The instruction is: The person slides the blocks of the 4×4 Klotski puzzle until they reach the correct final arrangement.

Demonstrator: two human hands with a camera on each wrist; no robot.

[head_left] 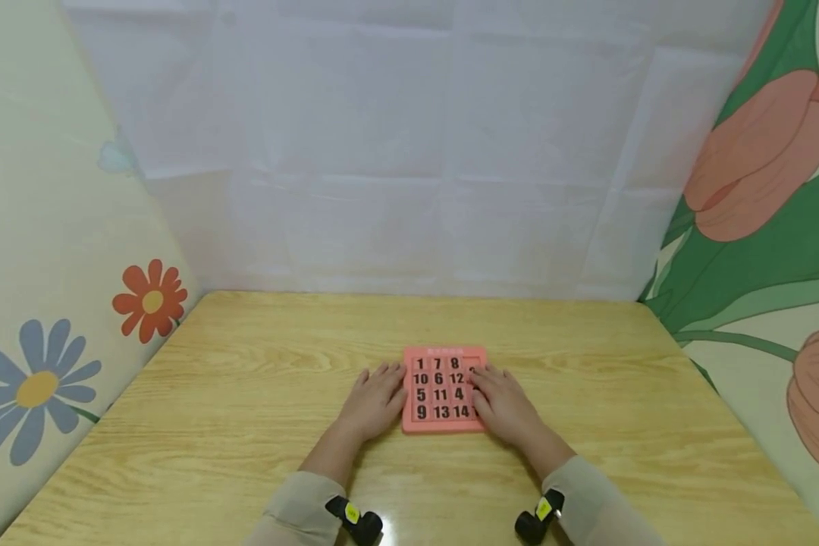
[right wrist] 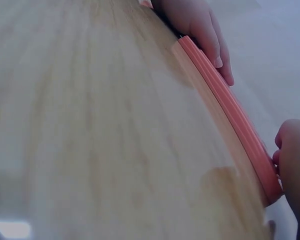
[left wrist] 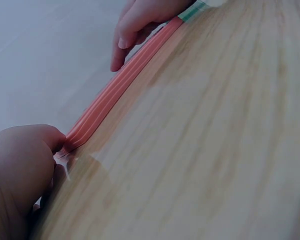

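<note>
A pink sliding number puzzle (head_left: 444, 427) lies flat on the table with black-numbered tiles, "1 7 8" along its top row. A vacant slot shows at the top right of its frame. My left hand (head_left: 375, 402) rests beside the left edge, fingertips and thumb right at the rim. My right hand (head_left: 505, 402) reaches over the right edge, its fingertips and thumb touching the tiles and hiding most of the right column. In the left wrist view the puzzle's ridged side (left wrist: 125, 82) runs between both hands; the right wrist view shows that side (right wrist: 235, 112) too.
The wood-grain table (head_left: 280, 326) extends around the puzzle on all sides. A creased white sheet (head_left: 409, 152) hangs behind it. Flower-patterned walls (head_left: 34, 227) stand left and right. Each sleeved forearm carries a small black wrist camera (head_left: 365, 527).
</note>
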